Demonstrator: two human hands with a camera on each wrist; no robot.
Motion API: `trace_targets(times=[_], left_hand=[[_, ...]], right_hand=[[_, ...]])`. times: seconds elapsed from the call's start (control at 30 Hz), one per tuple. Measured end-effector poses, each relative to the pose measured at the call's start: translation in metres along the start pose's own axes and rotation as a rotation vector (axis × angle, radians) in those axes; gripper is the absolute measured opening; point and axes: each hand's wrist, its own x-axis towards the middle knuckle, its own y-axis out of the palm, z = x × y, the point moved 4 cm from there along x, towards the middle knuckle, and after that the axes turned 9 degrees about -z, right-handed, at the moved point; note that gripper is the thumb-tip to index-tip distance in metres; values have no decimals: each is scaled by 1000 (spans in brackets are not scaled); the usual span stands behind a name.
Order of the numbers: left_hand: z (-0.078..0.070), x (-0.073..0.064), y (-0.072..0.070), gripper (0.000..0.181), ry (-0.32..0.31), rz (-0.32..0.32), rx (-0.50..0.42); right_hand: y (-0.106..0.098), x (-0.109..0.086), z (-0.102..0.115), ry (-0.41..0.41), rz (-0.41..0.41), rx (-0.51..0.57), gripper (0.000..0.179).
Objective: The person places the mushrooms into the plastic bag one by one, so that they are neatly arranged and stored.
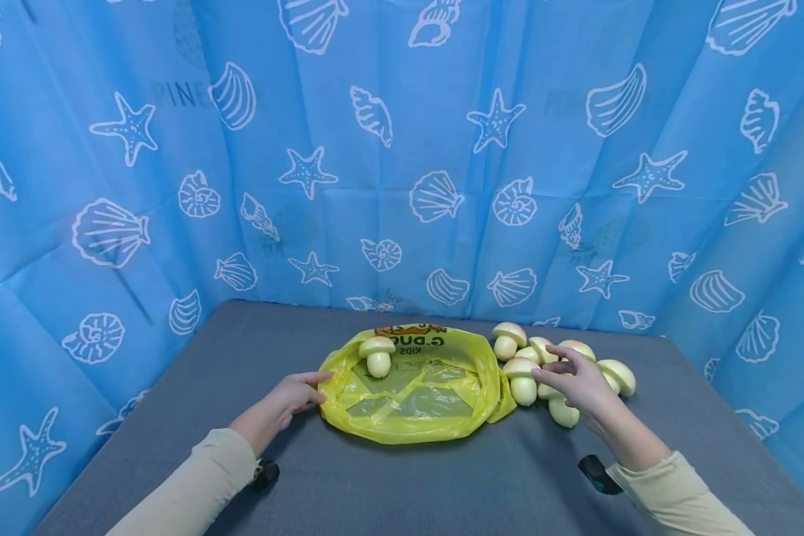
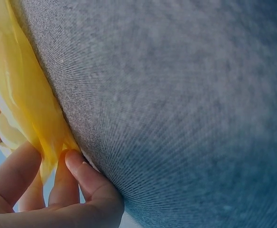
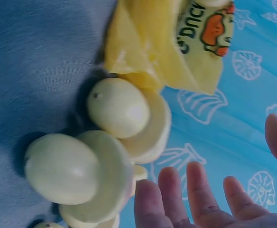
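Observation:
A yellow plastic bag (image 1: pixel 402 428) with printed lettering lies with its mouth spread wide. One toy mushroom (image 1: pixel 378 363) with a pale stem and pinkish cap shows inside it, near the back left. My left hand (image 1: pixel 284 406) pinches the bag's left edge, its fingers and thumb meeting on the yellow film (image 2: pixel 22 80) in the left wrist view. Over the pile of several similar mushrooms (image 1: pixel 524 391) right of the bag hovers my right hand (image 1: pixel 583 383), fingers extended and apart. In the right wrist view nothing is in that hand, and two mushrooms (image 3: pixel 60 168) lie beside its fingertips.
A grey cloth-covered table (image 1: pixel 455 491) carries everything. Behind it and along both sides hangs a blue curtain (image 1: pixel 402 164) with white shells and starfish. The pile's nearest mushroom stands close against the bag's right side. Each wrist wears a dark device (image 1: pixel 599 475).

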Motion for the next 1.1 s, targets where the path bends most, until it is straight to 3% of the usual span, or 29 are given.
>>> trace_targets(times=[0.63, 1.1], left_hand=[[0, 2, 0, 51, -16, 6, 4], [1, 3, 1, 50, -4, -45, 25]], right_hand=[[-8, 4, -19, -14, -80, -41, 73], [-15, 6, -35, -41, -127, -132, 75]])
